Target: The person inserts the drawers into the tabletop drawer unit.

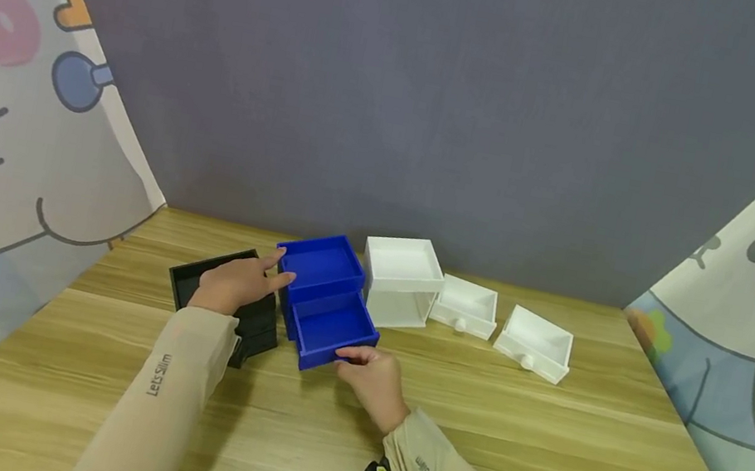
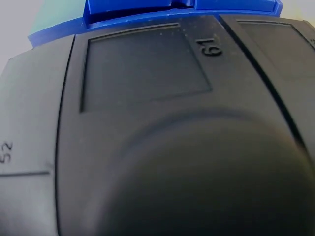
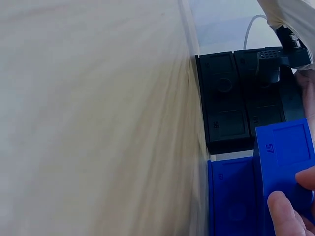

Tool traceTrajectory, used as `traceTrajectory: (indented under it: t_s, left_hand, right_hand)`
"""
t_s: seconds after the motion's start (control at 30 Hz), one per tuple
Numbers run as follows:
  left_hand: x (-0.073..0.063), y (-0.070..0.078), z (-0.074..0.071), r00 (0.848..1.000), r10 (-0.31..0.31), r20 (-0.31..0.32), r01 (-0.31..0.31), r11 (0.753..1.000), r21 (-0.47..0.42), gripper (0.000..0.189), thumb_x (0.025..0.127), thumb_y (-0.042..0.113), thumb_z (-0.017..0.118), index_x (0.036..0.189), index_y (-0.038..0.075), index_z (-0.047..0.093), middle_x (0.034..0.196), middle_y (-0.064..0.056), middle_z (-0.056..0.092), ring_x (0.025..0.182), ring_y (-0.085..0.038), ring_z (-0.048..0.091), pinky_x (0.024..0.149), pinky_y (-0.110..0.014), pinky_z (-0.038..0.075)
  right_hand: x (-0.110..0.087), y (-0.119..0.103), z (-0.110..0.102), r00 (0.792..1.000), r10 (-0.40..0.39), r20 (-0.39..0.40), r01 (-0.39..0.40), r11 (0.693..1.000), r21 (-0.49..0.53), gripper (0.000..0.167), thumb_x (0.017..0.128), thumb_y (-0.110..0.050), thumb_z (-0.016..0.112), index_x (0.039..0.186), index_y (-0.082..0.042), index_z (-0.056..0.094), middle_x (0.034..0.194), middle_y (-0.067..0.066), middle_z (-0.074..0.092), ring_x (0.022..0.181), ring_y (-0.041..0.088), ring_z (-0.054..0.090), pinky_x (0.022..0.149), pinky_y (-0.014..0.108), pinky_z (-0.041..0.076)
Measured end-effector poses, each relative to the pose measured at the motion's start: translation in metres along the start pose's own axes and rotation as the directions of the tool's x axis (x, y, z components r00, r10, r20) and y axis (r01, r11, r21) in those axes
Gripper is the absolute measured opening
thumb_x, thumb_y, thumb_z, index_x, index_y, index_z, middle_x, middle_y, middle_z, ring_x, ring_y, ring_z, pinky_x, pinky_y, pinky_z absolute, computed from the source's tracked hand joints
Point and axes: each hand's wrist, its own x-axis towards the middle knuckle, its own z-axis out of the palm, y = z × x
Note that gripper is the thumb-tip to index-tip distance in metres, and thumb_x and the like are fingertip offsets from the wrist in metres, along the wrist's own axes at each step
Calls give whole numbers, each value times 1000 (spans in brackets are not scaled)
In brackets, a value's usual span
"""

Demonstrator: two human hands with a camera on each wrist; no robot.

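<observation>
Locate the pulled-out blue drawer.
In the head view, the pulled-out blue drawer sits just left of the midline, jutting from the blue cabinet toward the person. The right hand pinches its front; the black unit stands to its left.

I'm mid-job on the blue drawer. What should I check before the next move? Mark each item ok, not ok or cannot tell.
1. Right hand on the blue drawer's knob: ok, fingers pinch it.
2. Left hand at the blue cabinet: ok, fingers touch its top edge.
3. Left hand pressing firmly enough: cannot tell.
4. Blue drawer empty: ok, nothing shows inside.
5. Blue drawer closed: not ok, it juts out.
6. White drawers inside the white cabinet: not ok, two lie outside.
</observation>
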Motion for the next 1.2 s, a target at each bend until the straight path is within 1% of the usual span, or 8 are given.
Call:
traceTrajectory:
  t_s: [0.2, 0.3, 0.37, 0.57, 0.83, 1.0, 1.13, 1.2]
  left_hand:
    - [0, 0, 0, 1000, 3, -9, -3, 1000, 3, 72, 97, 61, 35, 156, 26, 11, 137, -21, 49, 81, -27, 62, 60, -41, 42]
    - [0, 2, 0, 1000, 5, -12, -5, 1000, 8, 72, 97, 61, 35, 156, 26, 12, 143, -22, 43, 90, -31, 62, 62, -43, 44]
    - [0, 3, 0, 1000, 4, -11, -4, 1000, 13, 72, 97, 61, 35, 156, 26, 12, 146, -22, 39, 100, -35, 61, 64, -45, 45]
    - [0, 2, -1, 1000, -10, 0, 10, 1000, 13, 73, 97, 62, 35, 156, 26, 10, 143, -22, 42, 97, -34, 61, 63, -44, 44]
    - [-1, 0, -2, 1000, -8, 5, 8, 1000, 14, 73, 97, 62, 34, 156, 25, 10, 143, -22, 43, 105, -38, 59, 69, -48, 46]
    - [-2, 1, -1, 1000, -6, 14, 6, 1000, 7, 74, 96, 63, 34, 156, 25, 10, 143, -22, 42, 105, -39, 58, 67, -47, 46]
    - [-2, 2, -1, 1000, -7, 17, 7, 1000, 9, 74, 96, 63, 34, 156, 26, 10, 145, -21, 41, 107, -39, 57, 66, -46, 47]
    - [-1, 2, -1, 1000, -8, 14, 8, 1000, 10, 74, 96, 63, 34, 156, 25, 10, 145, -21, 40, 107, -39, 58, 66, -46, 46]
  right_hand:
    - [3, 0, 2, 1000, 7, -14, -7, 1000, -20, 12, 72, 3, 73, 83, 7, 74, 75, 13, 70, 59, 4, 53, 52, 17, 41]
    - [5, 1, 2, 1000, 0, -10, 0, 999, -36, 12, 72, 2, 73, 83, 7, 74, 74, 12, 70, 58, 5, 53, 53, 18, 42]
    - [6, 1, 2, 1000, 2, -8, -2, 999, -38, 13, 72, 2, 73, 83, 7, 74, 74, 12, 70, 58, 4, 53, 53, 18, 42]
    - [7, -1, 3, 1000, -8, -10, 8, 998, -59, 12, 71, 0, 74, 82, 5, 75, 74, 11, 71, 58, 3, 53, 53, 19, 42]
    - [12, -4, 7, 1000, -30, -9, 29, 999, -29, 13, 72, 1, 74, 83, 7, 74, 76, 13, 71, 60, 3, 53, 54, 18, 42]
    - [17, -1, 8, 1000, -30, -1, 30, 999, -13, 12, 72, 3, 74, 82, 8, 74, 77, 15, 71, 60, 3, 54, 54, 18, 43]
    - [19, 0, 8, 1000, -18, 21, 17, 999, 48, 13, 72, 4, 73, 83, 11, 72, 77, 16, 70, 61, 4, 55, 56, 19, 44]
    - [19, 1, 8, 999, 6, 43, -10, 994, 110, 16, 73, 5, 72, 86, 14, 70, 78, 14, 70, 64, 5, 57, 58, 20, 47]
